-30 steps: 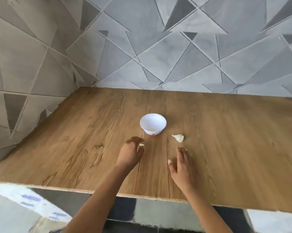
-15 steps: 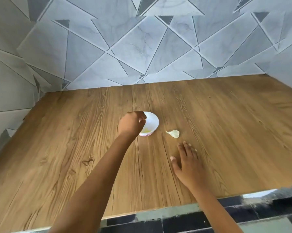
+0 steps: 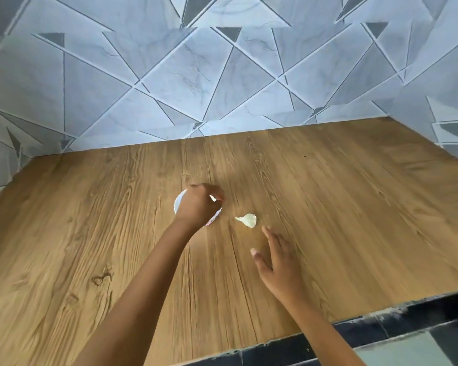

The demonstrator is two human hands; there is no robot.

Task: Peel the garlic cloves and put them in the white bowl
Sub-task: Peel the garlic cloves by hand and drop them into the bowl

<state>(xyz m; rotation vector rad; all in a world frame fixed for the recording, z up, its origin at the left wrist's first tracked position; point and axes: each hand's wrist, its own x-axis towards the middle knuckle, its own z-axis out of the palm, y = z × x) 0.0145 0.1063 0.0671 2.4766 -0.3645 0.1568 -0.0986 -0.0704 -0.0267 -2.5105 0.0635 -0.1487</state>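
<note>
Left hand (image 3: 199, 207) over small white bowl (image 3: 177, 204) — fingers curled, grip unclear; right hand (image 3: 280, 265) fingers straight, near 1 pale garlic clove (image 3: 249, 220).

Your left grip (image 3: 199, 207) and right grip (image 3: 280, 265) are bare. Both forearms run bare from the wrists to the bottom edge of view. Your right thumb shows a short, plain nail.

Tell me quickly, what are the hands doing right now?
Left hand: curled over the bowl; cannot tell whether it holds anything.
Right hand: open, empty, beside the garlic clove.
</note>
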